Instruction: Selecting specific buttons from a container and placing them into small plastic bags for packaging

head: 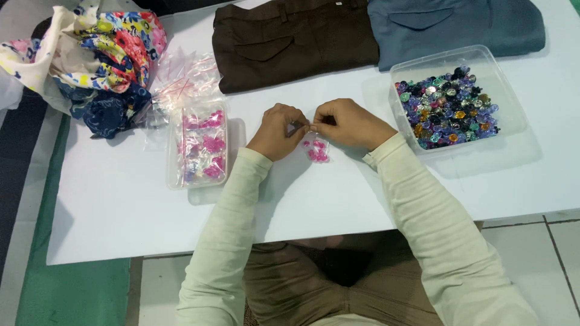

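A small clear plastic bag (316,150) with pink gems inside hangs over the white table (109,205). My left hand (278,131) and my right hand (347,124) meet at its top edge, each pinching one side between thumb and fingers. The bag's lower part rests on or just above the table. To my left lies a clear rectangular tray (198,145) filled with several small bags of pink gems. On the right stands a clear tub (453,99) of loose mixed-colour gems.
A pile of empty clear bags (184,81) lies behind the tray. Floral cloth (99,57) is bunched at the far left. Folded brown trousers (290,39) and folded blue-grey trousers (453,24) lie along the far edge. Tiled floor shows below the table's near edge.
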